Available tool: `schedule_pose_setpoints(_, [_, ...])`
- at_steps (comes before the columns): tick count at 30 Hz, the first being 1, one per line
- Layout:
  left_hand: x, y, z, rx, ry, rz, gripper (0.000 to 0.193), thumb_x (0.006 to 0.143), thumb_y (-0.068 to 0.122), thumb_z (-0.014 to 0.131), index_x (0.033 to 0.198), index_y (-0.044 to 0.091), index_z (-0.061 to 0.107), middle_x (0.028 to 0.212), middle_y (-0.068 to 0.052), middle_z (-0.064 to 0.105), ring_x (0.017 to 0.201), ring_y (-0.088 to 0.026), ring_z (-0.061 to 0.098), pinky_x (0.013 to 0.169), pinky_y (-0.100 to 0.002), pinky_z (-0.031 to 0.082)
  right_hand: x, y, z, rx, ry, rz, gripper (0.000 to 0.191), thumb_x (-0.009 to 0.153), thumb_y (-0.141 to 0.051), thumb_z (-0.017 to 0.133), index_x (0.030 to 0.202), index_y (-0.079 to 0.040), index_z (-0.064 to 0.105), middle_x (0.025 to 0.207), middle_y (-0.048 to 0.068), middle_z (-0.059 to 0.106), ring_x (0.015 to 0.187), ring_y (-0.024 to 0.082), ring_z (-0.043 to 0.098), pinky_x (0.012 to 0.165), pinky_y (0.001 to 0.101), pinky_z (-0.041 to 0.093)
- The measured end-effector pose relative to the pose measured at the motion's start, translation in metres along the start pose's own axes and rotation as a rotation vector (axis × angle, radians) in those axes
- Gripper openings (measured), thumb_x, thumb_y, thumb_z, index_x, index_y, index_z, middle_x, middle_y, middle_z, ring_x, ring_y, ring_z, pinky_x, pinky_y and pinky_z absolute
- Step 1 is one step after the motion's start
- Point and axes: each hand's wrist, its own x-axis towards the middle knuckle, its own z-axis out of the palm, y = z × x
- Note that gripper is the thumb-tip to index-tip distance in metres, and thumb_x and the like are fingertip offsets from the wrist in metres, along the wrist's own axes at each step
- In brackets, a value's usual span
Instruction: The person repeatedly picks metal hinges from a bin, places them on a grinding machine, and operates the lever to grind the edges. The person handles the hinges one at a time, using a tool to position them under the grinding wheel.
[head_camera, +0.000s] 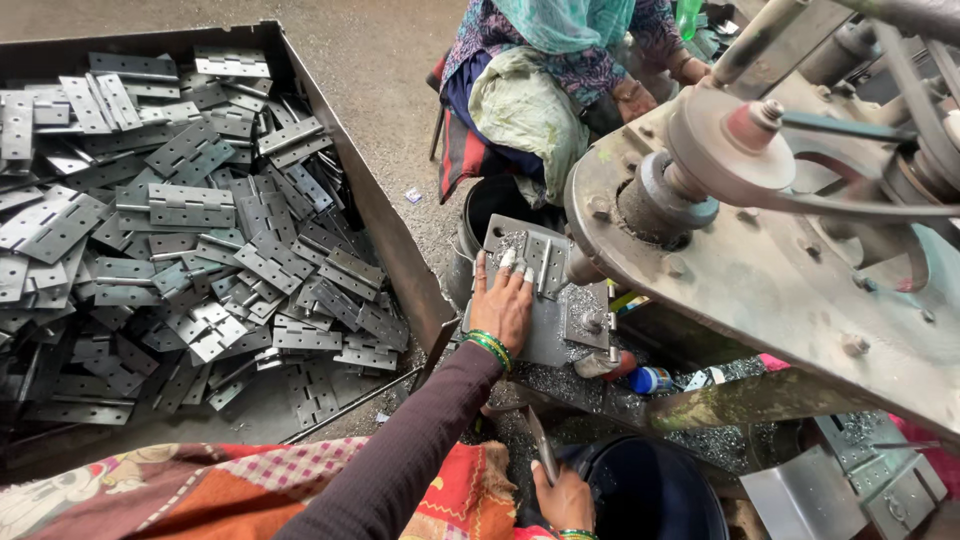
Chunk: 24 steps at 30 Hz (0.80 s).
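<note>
- The left hand (503, 300) is being pressed flat, fingers spread, on a grey metal hinge (535, 262) that is lying on the steel plate (550, 330) of the machine's worktop, near the plate's far edge; the grip is open, laid on the hinge and not clamped around it.
- Green bangles (489, 346) are being worn at that wrist, over a dark long sleeve (400, 455).
- The right hand (563, 497) is being held low, close to the near edge of the view, its grip closed on a thin metal strip (541, 445) that is pointing upward and slightly away.
- Metal shavings (580, 300) are lying scattered over the steel plate beside the hinge.
- A rusty drilling machine (760, 250) with a belt pulley (735, 140) is being seen overhanging the plate from the right.
- A large sheet-metal tray (395, 250), heaped with loose grey hinges (190, 220), is standing on the floor to the left, well apart from the hands.
- A dark bucket (650, 490) is sitting just beside the right hand.
- Another person (545, 70), in patterned clothing, is being seen seated beyond the plate's far edge.
</note>
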Motion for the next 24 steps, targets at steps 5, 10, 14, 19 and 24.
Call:
schedule_pose_setpoints(5, [0.003, 0.001, 0.001, 0.004, -0.015, -0.021, 0.043, 0.094, 0.009, 0.050, 0.137, 0.007, 0.055, 0.147, -0.012, 0.050, 0.151, -0.028, 0.030, 0.125, -0.063, -0.005, 0.008, 0.009, -0.004, 0.023, -0.055, -0.011, 0.049, 0.084, -0.059, 0.066, 0.100, -0.014, 0.079, 0.096, 0.022, 0.075, 0.100, 0.044, 0.071, 0.087, 0.0487, 0.057])
schedule_pose_setpoints(10, [0.005, 0.003, 0.007, -0.014, -0.025, -0.025, 0.040, 0.097, 0.011, 0.048, 0.137, 0.006, 0.054, 0.151, -0.014, 0.047, 0.148, -0.028, 0.031, 0.124, -0.064, -0.006, 0.013, 0.016, -0.002, 0.041, -0.054, 0.057, 0.047, 0.085, -0.057, 0.064, 0.099, -0.014, 0.077, 0.095, 0.022, 0.076, 0.099, 0.044, 0.071, 0.087, 0.0495, 0.057])
schedule_pose_setpoints(14, [0.003, 0.003, 0.003, 0.031, 0.001, -0.014, 0.048, 0.092, 0.010, 0.050, 0.140, 0.004, 0.052, 0.149, -0.014, 0.048, 0.149, -0.028, 0.030, 0.122, -0.064, -0.006, 0.013, 0.016, 0.007, -0.026, 0.004, -0.043, 0.058, 0.087, -0.064, 0.060, 0.094, -0.008, 0.073, 0.085, 0.026, 0.074, 0.087, 0.044, 0.074, 0.079, 0.0497, 0.059])
schedule_pose_setpoints(19, [-0.007, 0.004, -0.004, -0.095, 0.004, 0.007, 0.045, 0.097, 0.013, 0.049, 0.140, 0.002, 0.052, 0.149, -0.014, 0.049, 0.150, -0.030, 0.031, 0.126, -0.063, -0.004, 0.012, 0.015, 0.013, 0.002, 0.089, -0.133, 0.062, 0.085, -0.065, 0.059, 0.087, -0.005, 0.073, 0.079, 0.027, 0.073, 0.080, 0.045, 0.074, 0.072, 0.0514, 0.060])
schedule_pose_setpoints(24, [-0.003, 0.004, -0.003, -0.014, 0.077, -0.011, 0.047, 0.089, 0.008, 0.050, 0.136, 0.004, 0.054, 0.150, -0.015, 0.046, 0.151, -0.029, 0.029, 0.122, -0.063, -0.003, 0.014, 0.015, 0.006, -0.068, 0.011, 0.037, 0.062, 0.084, -0.067, 0.065, 0.092, -0.007, 0.076, 0.090, 0.026, 0.074, 0.090, 0.043, 0.074, 0.081, 0.0487, 0.060])
